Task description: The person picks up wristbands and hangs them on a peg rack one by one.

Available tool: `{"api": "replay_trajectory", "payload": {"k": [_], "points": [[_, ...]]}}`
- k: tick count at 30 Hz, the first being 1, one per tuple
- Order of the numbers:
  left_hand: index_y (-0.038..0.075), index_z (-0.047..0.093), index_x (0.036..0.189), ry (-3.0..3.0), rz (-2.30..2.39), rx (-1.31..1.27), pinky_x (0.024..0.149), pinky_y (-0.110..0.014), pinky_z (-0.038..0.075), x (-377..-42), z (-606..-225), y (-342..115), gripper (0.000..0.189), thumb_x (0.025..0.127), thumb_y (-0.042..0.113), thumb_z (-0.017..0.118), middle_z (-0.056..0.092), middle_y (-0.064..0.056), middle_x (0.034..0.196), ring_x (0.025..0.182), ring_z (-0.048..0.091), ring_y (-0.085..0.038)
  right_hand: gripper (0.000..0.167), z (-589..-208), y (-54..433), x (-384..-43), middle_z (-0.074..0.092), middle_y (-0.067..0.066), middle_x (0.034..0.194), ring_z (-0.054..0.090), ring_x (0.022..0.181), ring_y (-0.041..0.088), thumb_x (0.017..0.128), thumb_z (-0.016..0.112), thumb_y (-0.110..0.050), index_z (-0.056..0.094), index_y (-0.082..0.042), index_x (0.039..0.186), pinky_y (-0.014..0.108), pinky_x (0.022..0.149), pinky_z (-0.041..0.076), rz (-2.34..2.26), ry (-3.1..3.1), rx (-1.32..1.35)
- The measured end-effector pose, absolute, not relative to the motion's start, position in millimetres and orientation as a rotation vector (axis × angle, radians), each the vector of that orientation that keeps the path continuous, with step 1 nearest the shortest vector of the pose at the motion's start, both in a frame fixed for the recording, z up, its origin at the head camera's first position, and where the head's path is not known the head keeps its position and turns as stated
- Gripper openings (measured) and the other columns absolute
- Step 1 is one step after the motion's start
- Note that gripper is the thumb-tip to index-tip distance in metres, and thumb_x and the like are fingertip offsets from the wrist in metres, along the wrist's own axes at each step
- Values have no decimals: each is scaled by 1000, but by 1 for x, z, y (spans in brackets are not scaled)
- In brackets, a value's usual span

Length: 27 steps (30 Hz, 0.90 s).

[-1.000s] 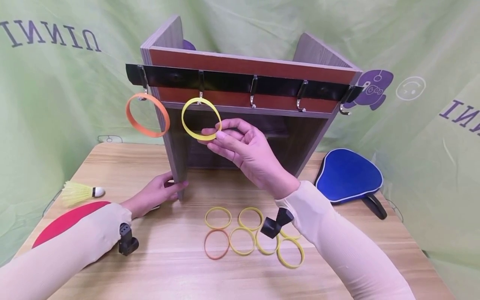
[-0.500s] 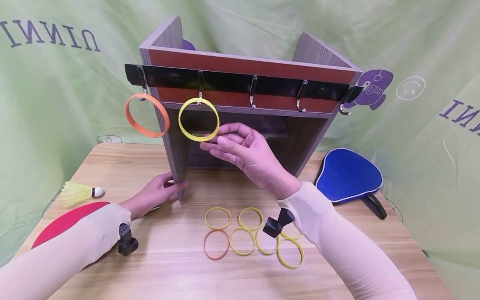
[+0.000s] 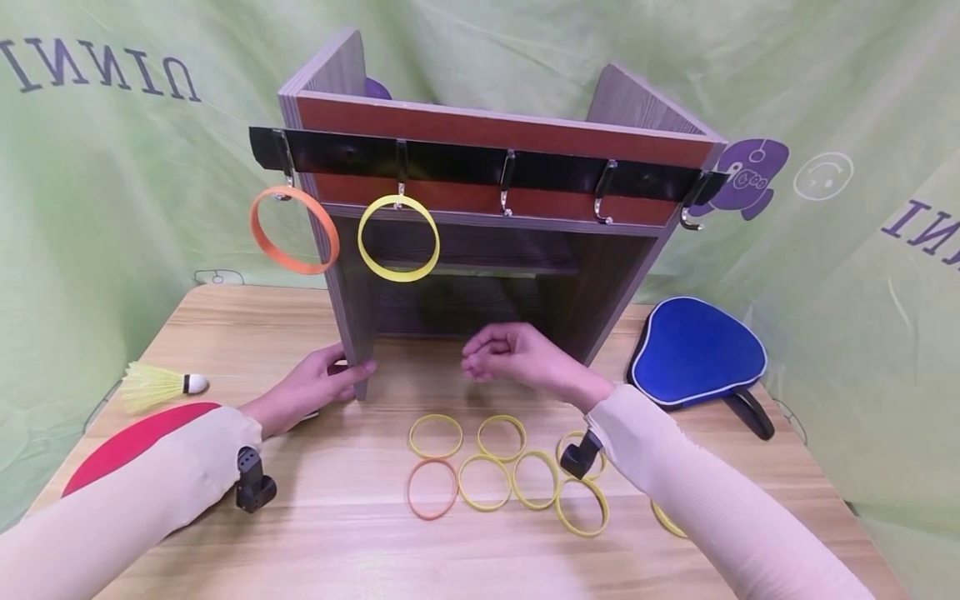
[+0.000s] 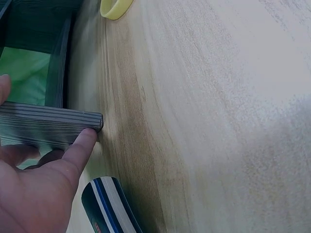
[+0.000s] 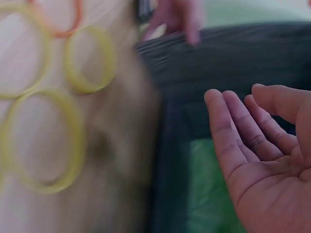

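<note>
My left hand [image 3: 318,382] grips the lower front edge of the grey wooden shelf's left side panel [image 3: 351,308]; the left wrist view shows digits on both faces of that panel [image 4: 53,119]. My right hand [image 3: 521,358] hovers before the shelf opening, holding nothing, its fingers loosely bent in the right wrist view. Above it a yellow ring [image 3: 401,277] hangs from the second hook of a black hook rail [image 3: 453,161]. An orange ring [image 3: 332,237] hangs on the leftmost hook. The other hooks hold no ring.
Several yellow rings [image 3: 485,507] and an orange ring [image 3: 432,517] lie on the wooden table [image 3: 322,533]. A yellow shuttlecock [image 3: 157,386] and red paddle [image 3: 135,437] are at left. The blue paddle case [image 3: 701,354] lies at right. Green cloth [image 3: 135,183] hangs behind.
My right hand has let go of the yellow ring, which stays hanging on the second hook, and has moved down and slightly right. My left hand has kept its place.
</note>
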State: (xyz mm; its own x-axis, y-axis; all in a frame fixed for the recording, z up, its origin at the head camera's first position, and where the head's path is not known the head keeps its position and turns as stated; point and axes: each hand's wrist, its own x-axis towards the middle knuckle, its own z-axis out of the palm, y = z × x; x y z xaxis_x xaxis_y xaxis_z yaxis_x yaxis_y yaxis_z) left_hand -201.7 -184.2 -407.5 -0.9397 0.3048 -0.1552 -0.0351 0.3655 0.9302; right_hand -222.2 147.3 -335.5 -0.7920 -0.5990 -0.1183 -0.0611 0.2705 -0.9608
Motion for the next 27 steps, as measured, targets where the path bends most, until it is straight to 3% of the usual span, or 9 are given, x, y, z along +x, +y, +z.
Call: {"api": "replay_trajectory", "payload": {"k": [3, 8, 14, 20, 27], "points": [[-7, 36, 157, 2324, 1604, 238, 92, -26, 56, -201, -408, -184, 67, 107, 32, 60, 54, -30, 148, 124, 61, -30, 24, -353, 160, -222, 70, 36, 119, 77, 102, 29, 101, 62, 1, 63, 12, 122, 46, 97, 61, -1468, 2125, -551], [-7, 33, 158, 2313, 1600, 239, 95, -29, 56, -200, -407, -185, 69, 108, 32, 58, 52, -31, 150, 127, 61, -32, 23, -373, 177, -217, 72, 32, 110, 72, 90, 24, 98, 62, 2, 65, 13, 118, 31, 84, 62, -1326, 2233, -559], [-7, 33, 158, 2315, 1598, 219, 96, -30, 56, -199, -409, -184, 69, 107, 32, 59, 52, -31, 149, 126, 60, -32, 18, -389, 187, -214, 73, 25, 101, 66, 81, 18, 96, 65, 1, 68, 11, 112, 34, 76, 62, -1178, 2320, -595], [-6, 35, 157, 2307, 1610, 213, 92, -27, 56, -201, -409, -183, 68, 107, 31, 61, 55, -29, 145, 120, 62, -27, 13, -402, 191, -211, 69, 13, 86, 56, 76, 8, 91, 71, 1, 69, 9, 102, 19, 69, 50, -1028, 2443, -744], [-6, 36, 157, 2320, 1599, 215, 91, -26, 56, -202, -407, -185, 68, 107, 32, 60, 56, -28, 145, 118, 62, -25, 6, -406, 189, -208, 60, 0, 73, 49, 69, 3, 89, 73, -1, 67, 2, 90, 16, 67, 43, -858, 2574, -781]]}}
